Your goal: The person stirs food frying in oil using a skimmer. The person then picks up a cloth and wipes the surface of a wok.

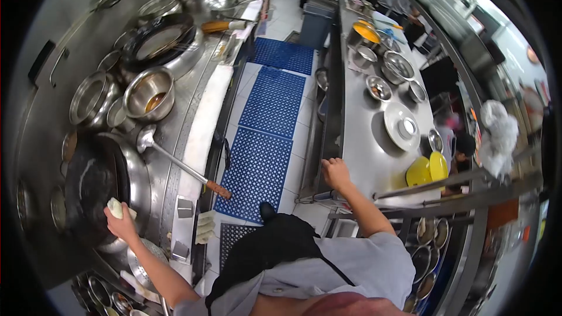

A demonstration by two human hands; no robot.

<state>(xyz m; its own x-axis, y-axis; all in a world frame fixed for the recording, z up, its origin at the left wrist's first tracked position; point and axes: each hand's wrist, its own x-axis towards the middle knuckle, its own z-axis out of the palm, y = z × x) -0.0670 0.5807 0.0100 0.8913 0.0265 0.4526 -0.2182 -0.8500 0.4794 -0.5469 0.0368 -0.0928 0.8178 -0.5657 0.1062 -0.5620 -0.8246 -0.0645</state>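
Observation:
My left hand (122,223) is closed around a folded white cloth (116,208) at the near rim of a black wok (91,178), which sits on the steel range. Beyond it, a ladle (178,162) with a wooden grip lies across the range edge, its bowl beside a steel bowl (150,93) with brown liquid. Out to the right, my right hand (335,174) has its fingers curled at the edge of the steel counter (366,167). Whatever may be inside those fingers is hidden. A perforated strainer (146,264) lies below my left forearm.
Blue perforated mats (257,164) cover the aisle floor. On the counter stand a white plate (401,126), a yellow container (418,172) and several steel bowls. A grey bin (317,23) stands at the aisle's far end. Other people are partly visible beyond the counter.

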